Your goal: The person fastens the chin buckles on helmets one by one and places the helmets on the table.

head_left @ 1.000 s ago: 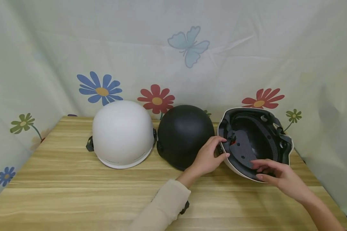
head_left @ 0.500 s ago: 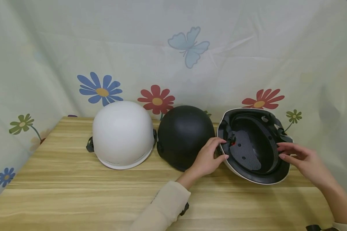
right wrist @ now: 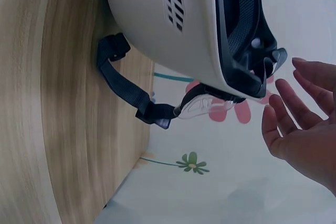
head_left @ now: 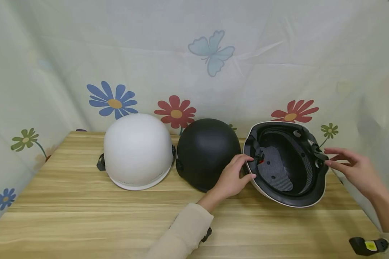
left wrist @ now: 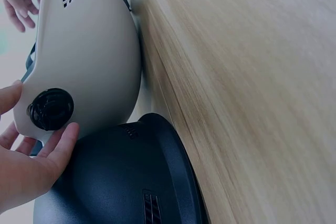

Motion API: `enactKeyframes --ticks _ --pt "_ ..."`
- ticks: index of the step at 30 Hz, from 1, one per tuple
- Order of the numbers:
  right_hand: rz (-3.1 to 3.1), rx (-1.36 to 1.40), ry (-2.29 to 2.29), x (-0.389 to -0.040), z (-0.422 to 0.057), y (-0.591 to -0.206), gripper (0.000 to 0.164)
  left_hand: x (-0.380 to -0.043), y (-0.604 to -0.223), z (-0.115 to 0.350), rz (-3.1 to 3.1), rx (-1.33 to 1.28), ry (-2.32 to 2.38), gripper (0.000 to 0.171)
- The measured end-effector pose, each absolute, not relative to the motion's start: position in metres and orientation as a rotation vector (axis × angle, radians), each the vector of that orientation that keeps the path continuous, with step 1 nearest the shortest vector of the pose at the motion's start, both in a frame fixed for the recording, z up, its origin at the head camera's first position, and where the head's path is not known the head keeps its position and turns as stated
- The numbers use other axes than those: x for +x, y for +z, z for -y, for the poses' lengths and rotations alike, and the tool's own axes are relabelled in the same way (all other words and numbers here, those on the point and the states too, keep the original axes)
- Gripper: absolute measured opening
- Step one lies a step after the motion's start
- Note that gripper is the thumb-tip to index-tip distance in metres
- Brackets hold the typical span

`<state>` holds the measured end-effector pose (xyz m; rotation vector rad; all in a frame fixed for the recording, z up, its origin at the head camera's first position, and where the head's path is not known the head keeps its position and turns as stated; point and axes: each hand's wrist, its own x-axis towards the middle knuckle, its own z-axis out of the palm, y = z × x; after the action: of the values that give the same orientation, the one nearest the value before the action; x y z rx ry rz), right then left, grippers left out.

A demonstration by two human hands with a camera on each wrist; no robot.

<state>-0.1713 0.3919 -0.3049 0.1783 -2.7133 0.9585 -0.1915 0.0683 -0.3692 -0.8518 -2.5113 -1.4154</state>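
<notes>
The upturned helmet [head_left: 280,169] rested on the table [head_left: 116,223], just beside the black helmet [head_left: 205,151], with the white helmet [head_left: 137,151] farther left; its hollow faced up and to the near side. The longer line of the opening appeared to slant from far left to near right, though the tilt made this uncertain. The upturned helmet lay between the hands. The left hand [head_left: 231,178] was the nearer, in contact: thumb and index finger were set on either side of the knob [left wrist: 51,108], holding the left rim. The right hand [head_left: 360,172] stood at the opposite rim, its fingers curved, apart and empty, the upturned helmet lying leftward of the fingertips; the right wrist view showed a narrow gap and no contact. The strap [right wrist: 123,87] hung outside, lower than those fingers. In judgement, that narrow gap was the governing relation
</notes>
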Motion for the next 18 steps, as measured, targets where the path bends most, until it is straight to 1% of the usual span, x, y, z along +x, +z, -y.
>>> enactKeyframes --ticks 8,12,18 --pt "2.832 0.133 0.93 -0.184 -0.398 -0.302 0.048 -0.19 -0.368 -0.068 2.52 -0.845 -1.421 0.042" --pt "2.847 0.144 0.926 -0.189 -0.401 -0.304 0.05 -0.19 -0.369 -0.068 2.515 -0.852 -1.413 0.042" --pt "2.852 0.186 0.936 -0.193 -0.407 -0.306 0.047 -0.191 -0.37 -0.068 2.508 -0.857 -1.401 0.043"
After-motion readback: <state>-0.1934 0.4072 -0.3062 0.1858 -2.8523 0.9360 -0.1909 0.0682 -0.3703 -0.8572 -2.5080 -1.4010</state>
